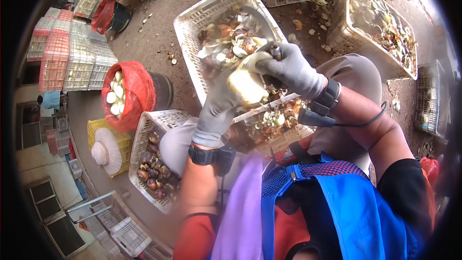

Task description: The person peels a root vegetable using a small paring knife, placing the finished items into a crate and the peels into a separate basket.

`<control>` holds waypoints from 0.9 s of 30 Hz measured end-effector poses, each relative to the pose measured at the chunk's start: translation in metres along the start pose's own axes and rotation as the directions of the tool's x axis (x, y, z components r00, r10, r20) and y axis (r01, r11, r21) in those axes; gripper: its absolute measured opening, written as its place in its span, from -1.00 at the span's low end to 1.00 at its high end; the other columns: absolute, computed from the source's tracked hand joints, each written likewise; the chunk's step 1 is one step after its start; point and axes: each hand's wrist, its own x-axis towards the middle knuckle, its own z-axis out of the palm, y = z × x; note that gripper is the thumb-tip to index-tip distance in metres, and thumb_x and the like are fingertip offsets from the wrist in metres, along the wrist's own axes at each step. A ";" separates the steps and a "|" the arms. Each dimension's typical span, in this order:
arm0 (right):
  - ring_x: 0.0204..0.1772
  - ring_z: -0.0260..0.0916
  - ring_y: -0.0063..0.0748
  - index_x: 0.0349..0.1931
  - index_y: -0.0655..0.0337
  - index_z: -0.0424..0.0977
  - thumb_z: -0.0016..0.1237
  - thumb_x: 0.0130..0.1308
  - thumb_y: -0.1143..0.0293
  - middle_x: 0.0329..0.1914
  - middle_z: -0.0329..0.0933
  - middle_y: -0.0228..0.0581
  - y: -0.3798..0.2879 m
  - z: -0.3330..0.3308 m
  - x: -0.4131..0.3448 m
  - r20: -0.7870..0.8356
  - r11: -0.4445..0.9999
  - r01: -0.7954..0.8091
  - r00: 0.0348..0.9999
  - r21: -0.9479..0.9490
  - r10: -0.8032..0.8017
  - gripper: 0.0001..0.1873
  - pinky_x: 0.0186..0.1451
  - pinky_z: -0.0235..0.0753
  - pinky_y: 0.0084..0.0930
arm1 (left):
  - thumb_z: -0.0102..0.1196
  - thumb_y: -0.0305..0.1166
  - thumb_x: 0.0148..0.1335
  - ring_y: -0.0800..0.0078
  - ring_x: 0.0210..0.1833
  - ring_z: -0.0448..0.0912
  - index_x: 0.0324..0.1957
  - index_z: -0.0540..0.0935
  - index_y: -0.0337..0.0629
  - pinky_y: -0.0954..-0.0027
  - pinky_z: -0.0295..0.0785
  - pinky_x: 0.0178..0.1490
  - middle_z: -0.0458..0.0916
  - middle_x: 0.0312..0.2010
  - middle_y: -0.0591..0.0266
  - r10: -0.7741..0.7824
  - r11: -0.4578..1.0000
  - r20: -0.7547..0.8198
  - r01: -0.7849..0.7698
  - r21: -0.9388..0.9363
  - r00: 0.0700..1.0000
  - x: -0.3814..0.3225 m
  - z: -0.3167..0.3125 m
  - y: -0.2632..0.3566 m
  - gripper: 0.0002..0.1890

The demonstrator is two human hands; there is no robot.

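Note:
My left hand [221, 95], in a grey work glove, holds a large pale, mostly peeled bulb vegetable [249, 83]. My right hand [290, 65], gloved alike, grips the handle of a curved sickle-like knife, and its thumb rests against the top of the bulb. The knife's grey blade [258, 16] arcs away over the crate. Beneath both hands sits a white plastic crate [191, 45] with brown and white peelings [231, 45] in it. More peelings [276, 119] lie nearer my body, between my knees.
At my left, a crate [135, 151] holds brown unpeeled bulbs [155, 173]. Beyond it, a red mesh sack [139, 86] contains peeled white bulbs [116, 92]. A sun hat [104, 151] rests against a yellow crate [94, 126]. Another peelings crate [346, 30] stands right; stacked crates [77, 56] rise far left.

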 end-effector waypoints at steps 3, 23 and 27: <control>-0.62 0.40 -0.70 -0.16 0.31 0.49 0.14 0.28 0.36 -0.54 0.52 -0.37 -0.004 0.000 -0.001 -0.045 0.997 0.037 0.998 0.063 -0.034 -0.76 -0.62 0.37 -0.70 | 0.30 -0.16 0.22 0.26 0.27 0.46 0.38 0.19 -0.39 0.23 0.35 0.37 0.43 0.23 0.07 0.138 0.989 -0.087 -0.141 -0.031 0.987 0.011 0.005 0.000 -0.17; -0.52 0.54 -0.55 0.04 0.30 0.40 0.06 0.32 -0.16 0.00 0.55 0.00 0.007 -0.004 0.000 0.047 0.901 -0.247 0.968 0.357 0.247 -0.36 -0.68 0.34 -0.75 | 0.17 -0.10 0.32 0.24 0.23 0.44 0.33 0.32 -0.24 0.18 0.41 0.24 0.47 0.20 0.08 0.160 0.975 -0.178 -0.184 -0.124 0.971 0.019 0.008 -0.004 -0.34; -0.51 0.55 -0.64 -0.03 0.27 0.44 0.09 0.38 0.13 -0.36 0.62 -0.31 -0.006 0.005 -0.009 0.060 0.980 -0.122 0.992 0.157 0.113 -0.62 -0.62 0.40 -0.76 | 0.16 -0.12 0.33 0.33 0.15 0.49 0.35 0.28 -0.29 0.39 0.44 0.19 0.50 0.13 0.07 0.266 0.865 -0.144 -0.171 0.472 0.953 0.021 -0.005 -0.012 -0.32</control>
